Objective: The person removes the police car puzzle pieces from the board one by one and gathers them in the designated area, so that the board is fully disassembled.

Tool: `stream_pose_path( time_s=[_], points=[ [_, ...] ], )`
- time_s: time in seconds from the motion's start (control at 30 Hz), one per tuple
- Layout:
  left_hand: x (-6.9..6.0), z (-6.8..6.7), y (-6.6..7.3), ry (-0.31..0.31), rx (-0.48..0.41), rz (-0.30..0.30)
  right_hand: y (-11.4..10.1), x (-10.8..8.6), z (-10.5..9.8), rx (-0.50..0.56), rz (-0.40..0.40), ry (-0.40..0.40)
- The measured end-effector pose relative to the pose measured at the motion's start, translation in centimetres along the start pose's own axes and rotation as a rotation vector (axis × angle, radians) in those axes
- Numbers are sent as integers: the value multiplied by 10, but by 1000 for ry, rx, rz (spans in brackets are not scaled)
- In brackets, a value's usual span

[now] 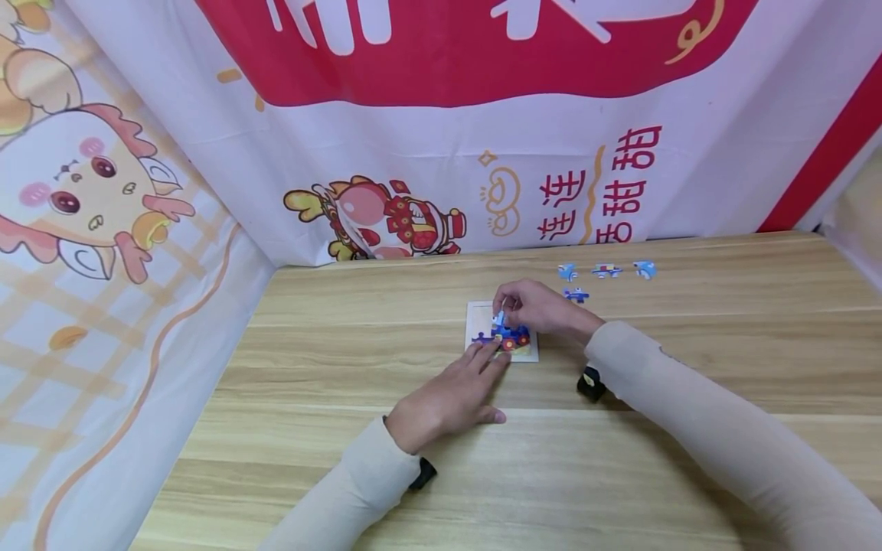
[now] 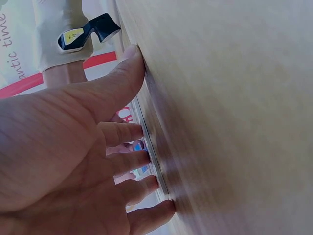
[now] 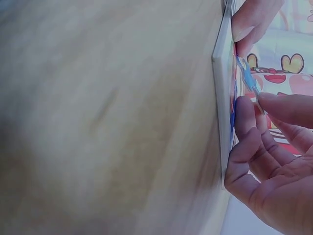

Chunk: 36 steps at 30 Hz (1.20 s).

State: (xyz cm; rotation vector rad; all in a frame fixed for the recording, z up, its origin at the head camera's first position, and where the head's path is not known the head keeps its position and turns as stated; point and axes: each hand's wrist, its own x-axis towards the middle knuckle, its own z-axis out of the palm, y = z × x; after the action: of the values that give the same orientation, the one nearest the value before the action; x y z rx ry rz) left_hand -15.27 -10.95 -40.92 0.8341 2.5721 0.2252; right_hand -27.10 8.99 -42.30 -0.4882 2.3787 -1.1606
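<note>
A small white-edged puzzle board (image 1: 475, 312) lies on the wooden table, with blue, red-wheeled vehicle pieces (image 1: 511, 337) laid in its lower part. My right hand (image 1: 534, 304) is over the board's upper right and pinches a light-blue puzzle piece (image 3: 250, 80) between thumb and finger. In the right wrist view that piece stands tilted, its lower end close to the board's surface. With fingers extended, my left hand (image 1: 458, 390) rests its fingertips on the near edge of the board and the pieces there. Its thumb points off to the side, over the table.
Several loose puzzle pieces, among them a light-blue one (image 1: 645, 269), a multicoloured one (image 1: 607, 270) and a dark-blue one (image 1: 576, 295), lie on the table (image 1: 344, 344) beyond my right hand. A printed cloth (image 1: 427, 153) hangs along the table's back edge.
</note>
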Motion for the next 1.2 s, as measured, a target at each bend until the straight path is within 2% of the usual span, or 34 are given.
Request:
stream_pose_path(
  time_s=[0.23, 0.47, 0.73, 0.87, 1.2],
  points=[
    [0, 0, 0, 1, 9, -6, 3, -1, -2, 60, -18, 26],
    [1, 1, 0, 4, 13, 1, 6, -4, -7, 76, -38, 43],
    [1, 1, 0, 7, 10, -6, 11, -14, -27, 38, -37, 107],
    [2, 1, 1, 2, 10, -15, 17, -21, -39, 92, -35, 142],
    [1, 2, 3, -12, -4, -34, 34, -43, -71, 119, 70, 180]
  ],
)
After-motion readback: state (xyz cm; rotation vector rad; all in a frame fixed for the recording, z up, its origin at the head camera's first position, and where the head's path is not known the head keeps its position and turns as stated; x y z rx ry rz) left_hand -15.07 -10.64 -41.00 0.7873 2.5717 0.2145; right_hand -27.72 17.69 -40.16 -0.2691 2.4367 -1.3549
